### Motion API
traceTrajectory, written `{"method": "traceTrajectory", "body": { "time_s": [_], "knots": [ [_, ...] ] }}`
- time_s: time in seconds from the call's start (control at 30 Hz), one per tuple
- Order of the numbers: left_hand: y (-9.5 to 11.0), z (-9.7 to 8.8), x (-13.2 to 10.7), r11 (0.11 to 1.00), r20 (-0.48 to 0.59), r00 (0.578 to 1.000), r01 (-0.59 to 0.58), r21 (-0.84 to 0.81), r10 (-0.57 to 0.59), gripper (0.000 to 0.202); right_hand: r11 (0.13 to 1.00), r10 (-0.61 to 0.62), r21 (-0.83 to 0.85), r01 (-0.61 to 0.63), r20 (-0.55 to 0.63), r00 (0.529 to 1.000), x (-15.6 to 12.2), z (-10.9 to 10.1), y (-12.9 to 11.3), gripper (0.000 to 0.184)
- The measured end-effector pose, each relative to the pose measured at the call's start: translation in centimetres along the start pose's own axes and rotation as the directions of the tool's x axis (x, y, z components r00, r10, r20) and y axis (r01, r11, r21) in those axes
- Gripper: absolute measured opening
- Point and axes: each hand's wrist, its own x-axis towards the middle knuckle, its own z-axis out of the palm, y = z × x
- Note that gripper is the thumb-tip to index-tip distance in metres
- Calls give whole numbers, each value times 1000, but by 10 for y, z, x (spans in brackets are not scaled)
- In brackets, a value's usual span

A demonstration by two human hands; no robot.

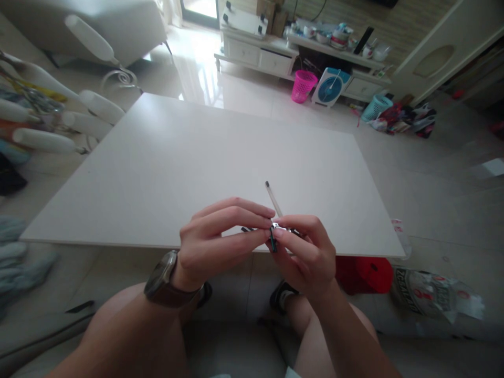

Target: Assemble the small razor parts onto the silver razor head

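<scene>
Two hands [224, 236] [305, 251] pinching small parts [273, 240], perhaps metal, white table [220, 152]

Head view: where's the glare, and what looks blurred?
Head view: glare on the floor near the bright doorway, pale sheen on the table, far left; toward the right edge, the plastic bag looks soft; the held shiny piece unclear.

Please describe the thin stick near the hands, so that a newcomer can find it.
Find the white table, then the right hand at its near edge. Just beyond that hand, the thin stick points away from the person. Its pale shaft and dark far tip distinguish it from the dark piece nearer the person.
</scene>
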Motion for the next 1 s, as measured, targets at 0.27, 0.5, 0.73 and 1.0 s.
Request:
{"method": "traceTrajectory", "body": {
  "time_s": [0.27,0.5,0.73,1.0],
  "knots": [
    [1,-1,-1,1000,11,1000,-1,28,1,18,999,20,-39,-19,30,999,-2,0,-2,29],
    [1,-1,0,1000,9,1000,7,18,-7,18,999,5,-35,-4,13,1000,1,0,-2,24],
    [-1,-2,-2,1000,-3,1000,-3,17,3,14,1000,-18,21,19,-31,999,-1,-1,-1,37],
    [3,0,-2,997,-8,997,71,-18,-71,17,1000,-5,-14,4,-86,996,2,-2,-5,36]
  ]
}}
